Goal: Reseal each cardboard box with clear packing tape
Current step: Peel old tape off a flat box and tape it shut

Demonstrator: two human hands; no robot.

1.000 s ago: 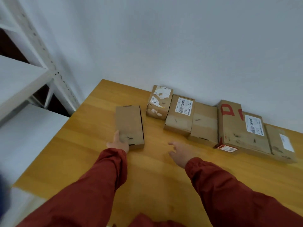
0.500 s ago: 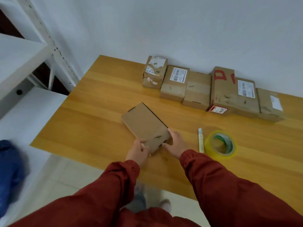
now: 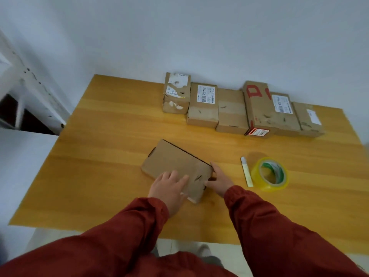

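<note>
Cardboard box [image 3: 175, 166]: long axis diagonal | left hand [image 3: 169, 186] flat atop, fingers straight | right hand [image 3: 218, 181] grips its end | I note tape roll [image 3: 269, 173] nearer right.

Wooden table [image 3: 99, 176]. Flat box [image 3: 175, 162] at centre; row of boxes [image 3: 231, 110] at 1 o'clock. Tape roll [image 3: 268, 185] at 3 o'clock, white stick [image 3: 246, 171] beside it.

Near corner of box [image 3: 175, 162] hidden under left grip [image 3: 169, 188]. Label txt on back boxes [image 3: 203, 104] too small to read. At left, shelf [image 3: 30, 92] blurred, cut by edge. Can't ID white strip [image 3: 246, 171] by tape [image 3: 268, 186].
</note>
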